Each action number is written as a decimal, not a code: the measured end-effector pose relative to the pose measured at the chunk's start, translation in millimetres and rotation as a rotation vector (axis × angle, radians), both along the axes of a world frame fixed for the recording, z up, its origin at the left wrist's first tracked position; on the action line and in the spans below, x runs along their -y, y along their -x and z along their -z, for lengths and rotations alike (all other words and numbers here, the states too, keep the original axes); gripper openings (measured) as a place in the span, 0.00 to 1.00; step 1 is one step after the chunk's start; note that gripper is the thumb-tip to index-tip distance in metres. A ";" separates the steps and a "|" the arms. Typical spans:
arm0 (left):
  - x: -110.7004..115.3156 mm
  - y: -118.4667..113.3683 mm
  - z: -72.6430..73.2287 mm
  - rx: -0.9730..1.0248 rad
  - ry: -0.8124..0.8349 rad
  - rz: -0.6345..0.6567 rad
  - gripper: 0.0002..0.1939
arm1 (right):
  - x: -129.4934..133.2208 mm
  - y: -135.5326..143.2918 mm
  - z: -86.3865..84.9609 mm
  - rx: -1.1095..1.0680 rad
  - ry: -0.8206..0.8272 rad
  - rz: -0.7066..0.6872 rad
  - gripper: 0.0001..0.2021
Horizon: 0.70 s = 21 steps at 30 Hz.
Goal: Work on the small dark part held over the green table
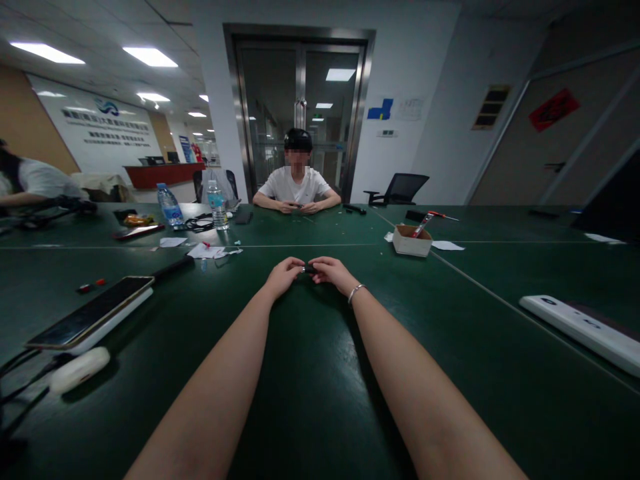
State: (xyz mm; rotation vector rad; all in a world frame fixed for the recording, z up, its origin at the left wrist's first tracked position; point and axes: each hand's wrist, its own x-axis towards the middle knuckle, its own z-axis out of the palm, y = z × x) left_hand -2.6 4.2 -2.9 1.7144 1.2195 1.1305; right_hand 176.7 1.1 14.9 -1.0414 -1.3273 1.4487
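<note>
Head camera view: two bare forearms reach forward over a dark green table (310,373), and the hands meet around a small dark object (311,270) with a silvery end. Take the open cardboard box (413,243) as the landmark; the small object is to its left and a little nearer the wearer. The left hand (284,277) pinches the silvery end between thumb and fingers. The right hand (334,273) has its fingertips clamped on the dark part, its other fingers curled; a silver bracelet (355,293) circles that wrist. The object is too small to identify.

A red-and-white item (423,225) leans up out of the box, and white paper (448,246) lies just beside it on the right. Beyond the box and to its left, a person (299,183) in a white T-shirt and black headgear sits across the table, both hands together at something small. Well to the left of the box are two plastic bottles, one blue-tinted (171,206) and one clear (218,206), with a black cable (200,223) coiled between them. Farther left and nearer the wearer, a phone (97,313) rests on a white slab (113,322), near a rounded pale device (80,371). Right of the box and nearer the wearer lies a long white device (580,333).
</note>
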 end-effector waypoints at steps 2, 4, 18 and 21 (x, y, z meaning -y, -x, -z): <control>-0.2 0.1 0.4 -0.004 0.001 -0.009 0.14 | -0.1 0.0 0.4 0.004 -0.002 0.003 0.07; -0.1 -0.3 0.3 0.007 0.004 0.003 0.13 | -0.6 -0.1 1.1 0.007 -0.006 0.003 0.07; -2.5 0.3 2.2 0.004 -0.002 0.027 0.14 | 0.1 0.5 -0.7 0.013 0.012 0.016 0.07; -3.4 0.5 3.1 -0.001 -0.014 0.024 0.14 | 0.7 0.8 -1.2 0.008 0.013 0.014 0.07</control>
